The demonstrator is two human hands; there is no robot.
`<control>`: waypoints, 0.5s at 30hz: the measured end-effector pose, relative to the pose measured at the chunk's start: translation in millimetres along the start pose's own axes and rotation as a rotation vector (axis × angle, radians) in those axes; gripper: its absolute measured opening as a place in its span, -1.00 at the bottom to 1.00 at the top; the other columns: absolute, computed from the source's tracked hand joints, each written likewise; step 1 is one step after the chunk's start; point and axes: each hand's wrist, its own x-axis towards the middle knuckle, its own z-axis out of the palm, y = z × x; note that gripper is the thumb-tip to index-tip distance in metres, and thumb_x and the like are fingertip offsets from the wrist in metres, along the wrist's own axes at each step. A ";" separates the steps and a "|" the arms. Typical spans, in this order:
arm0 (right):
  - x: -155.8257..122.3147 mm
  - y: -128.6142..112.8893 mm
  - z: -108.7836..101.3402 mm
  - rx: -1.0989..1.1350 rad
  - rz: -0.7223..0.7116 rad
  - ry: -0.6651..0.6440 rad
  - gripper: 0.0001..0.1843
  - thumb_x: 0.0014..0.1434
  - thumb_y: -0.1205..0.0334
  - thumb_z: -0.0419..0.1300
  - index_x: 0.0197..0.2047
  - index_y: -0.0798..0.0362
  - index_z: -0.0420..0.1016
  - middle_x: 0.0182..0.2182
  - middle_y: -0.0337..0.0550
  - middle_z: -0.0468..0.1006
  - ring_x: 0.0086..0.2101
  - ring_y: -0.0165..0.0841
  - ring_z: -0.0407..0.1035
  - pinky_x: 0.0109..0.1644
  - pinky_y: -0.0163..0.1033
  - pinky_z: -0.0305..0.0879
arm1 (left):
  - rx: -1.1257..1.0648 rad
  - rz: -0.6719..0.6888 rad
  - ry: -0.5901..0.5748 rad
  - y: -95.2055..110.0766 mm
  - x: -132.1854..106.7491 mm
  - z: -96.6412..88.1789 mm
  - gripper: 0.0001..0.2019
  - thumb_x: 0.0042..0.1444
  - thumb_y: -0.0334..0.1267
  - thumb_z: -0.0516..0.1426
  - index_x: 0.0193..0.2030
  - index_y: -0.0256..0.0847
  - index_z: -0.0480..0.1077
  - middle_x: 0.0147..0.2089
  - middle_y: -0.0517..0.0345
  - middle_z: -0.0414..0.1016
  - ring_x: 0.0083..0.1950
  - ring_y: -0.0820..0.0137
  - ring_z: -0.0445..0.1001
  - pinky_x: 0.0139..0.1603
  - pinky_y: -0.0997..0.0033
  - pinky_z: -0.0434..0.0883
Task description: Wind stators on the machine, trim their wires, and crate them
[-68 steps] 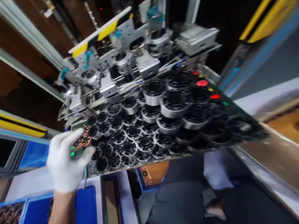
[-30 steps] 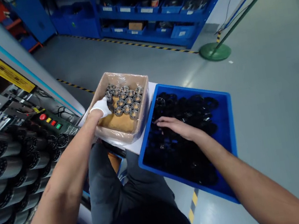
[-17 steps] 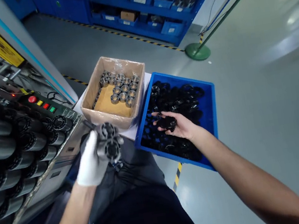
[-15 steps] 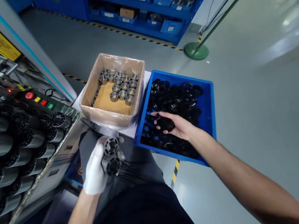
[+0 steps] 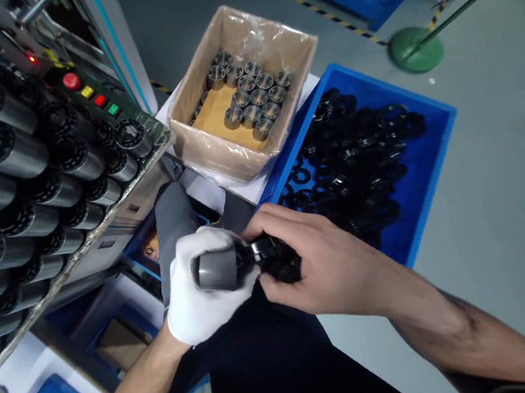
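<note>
My left hand (image 5: 193, 310), in a white glove, is closed around a grey metal stator core (image 5: 217, 271) lying sideways over my lap. The glove hides any second core. My right hand (image 5: 329, 259), bare, grips several black slotted plastic rings (image 5: 281, 261) between thumb and fingers. These rings meet the right-hand end of the core, where both hands come together. Whether one ring sits in the core I cannot tell. To the right stands a blue bin (image 5: 435, 202) full of loose black rings (image 5: 361, 161).
A plastic-lined cardboard box (image 5: 220, 153) holds several stator cores (image 5: 258, 96) on a brown sheet. On the left, cores with black ends (image 5: 19, 152) fill a machine table beside coloured push buttons (image 5: 100, 100). A green pole base (image 5: 416, 49) stands on the floor.
My right hand has come out of the blue bin with black rings and moved left to the core. My left hand has turned the core sideways. The view has shifted.
</note>
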 end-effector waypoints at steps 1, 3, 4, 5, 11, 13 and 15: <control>-1.4 0.1 1.1 0.035 -0.011 0.023 -0.57 0.24 0.35 0.42 0.15 -0.09 0.56 -0.03 -0.18 0.66 -0.12 -0.25 0.62 -0.05 -0.17 0.57 | 0.006 -0.038 0.057 1.0 -3.3 -1.3 -0.39 0.16 -0.38 0.54 0.23 0.01 0.39 0.08 0.15 0.63 0.04 0.31 0.72 0.10 0.29 0.65; -4.5 2.4 4.6 0.070 -0.017 0.138 -0.44 0.31 0.24 0.51 0.32 -0.13 0.56 0.02 -0.16 0.69 -0.09 -0.22 0.65 -0.03 -0.14 0.62 | 0.031 -0.122 0.194 0.5 -9.1 -3.0 -0.41 0.15 -0.21 0.57 0.19 0.00 0.39 0.09 0.15 0.59 0.04 0.30 0.71 0.12 0.27 0.66; -5.9 3.7 7.5 0.059 -0.021 0.207 -0.39 0.32 0.18 0.56 0.37 -0.15 0.56 0.02 -0.15 0.69 -0.09 -0.20 0.65 -0.04 -0.12 0.64 | 0.051 -0.158 0.251 -0.3 -11.3 -3.3 -0.39 0.13 -0.15 0.59 0.19 0.00 0.40 0.09 0.16 0.57 0.04 0.31 0.69 0.14 0.28 0.65; -7.0 4.6 11.2 0.038 -0.032 0.263 -0.35 0.32 0.13 0.59 0.40 -0.15 0.56 0.03 -0.13 0.69 -0.08 -0.19 0.66 -0.03 -0.10 0.66 | 0.068 -0.180 0.283 -1.2 -12.9 -3.3 -0.38 0.11 -0.11 0.60 0.19 0.00 0.41 0.10 0.18 0.56 0.04 0.32 0.68 0.14 0.29 0.65; -5.7 5.2 29.4 0.086 -0.144 0.273 -0.55 0.36 0.32 0.47 0.27 -0.15 0.68 0.08 -0.11 0.74 0.02 -0.18 0.69 0.15 -0.05 0.71 | -0.025 -0.262 0.155 1.3 -18.4 -2.9 -0.40 0.16 0.00 0.59 0.21 0.03 0.46 0.09 0.16 0.57 0.06 0.28 0.65 0.16 0.27 0.66; -4.9 4.5 28.6 0.140 -0.134 0.303 -0.57 0.33 0.24 0.55 0.23 -0.15 0.70 0.02 -0.12 0.75 -0.03 -0.17 0.69 0.07 -0.06 0.72 | -0.224 -0.370 0.151 4.5 -19.2 -2.6 -0.46 0.34 0.21 0.43 0.29 0.07 0.46 0.09 0.12 0.62 0.05 0.22 0.68 0.13 0.19 0.69; -4.4 2.3 26.5 0.154 -0.135 0.341 -0.53 0.30 0.19 0.60 0.24 -0.15 0.71 0.02 -0.11 0.76 -0.03 -0.15 0.69 0.06 -0.04 0.72 | -0.372 -0.496 0.217 7.0 -18.5 -1.2 -0.49 0.54 0.35 0.13 0.32 0.05 0.50 0.08 0.06 0.66 0.09 0.13 0.71 0.15 0.06 0.71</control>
